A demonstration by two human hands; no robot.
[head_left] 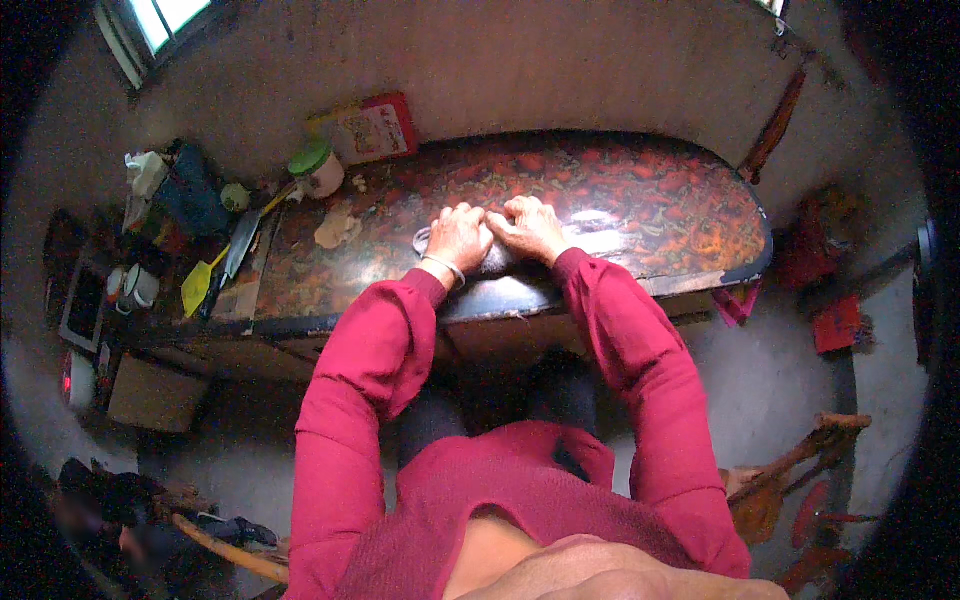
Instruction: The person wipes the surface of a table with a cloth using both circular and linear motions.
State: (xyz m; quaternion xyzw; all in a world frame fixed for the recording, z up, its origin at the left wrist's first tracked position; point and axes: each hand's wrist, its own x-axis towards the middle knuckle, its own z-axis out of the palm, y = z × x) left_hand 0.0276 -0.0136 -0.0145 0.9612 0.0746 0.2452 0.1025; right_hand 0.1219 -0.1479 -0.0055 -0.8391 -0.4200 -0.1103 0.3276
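Observation:
A greyish cloth (496, 262) lies bunched on the dark, red-patterned tabletop (650, 185), close to its front edge. My left hand (460, 238), with a pale bangle on the wrist, presses down on it with bent fingers; a bit of the cloth sticks out to its left. Right beside it, my right hand (530, 231) has its fingers curled over the cloth's other side. The thumbs nearly meet. Most of the cloth is hidden beneath both hands.
Left on the table stand a green-lidded tub (318, 170), a yellow fly swatter (197, 288) and a white mug (138, 289). A red-edged board (385, 128) leans on the wall. Wooden chairs (770, 490) stand lower right; a person in dark clothes (170, 535) is lower left.

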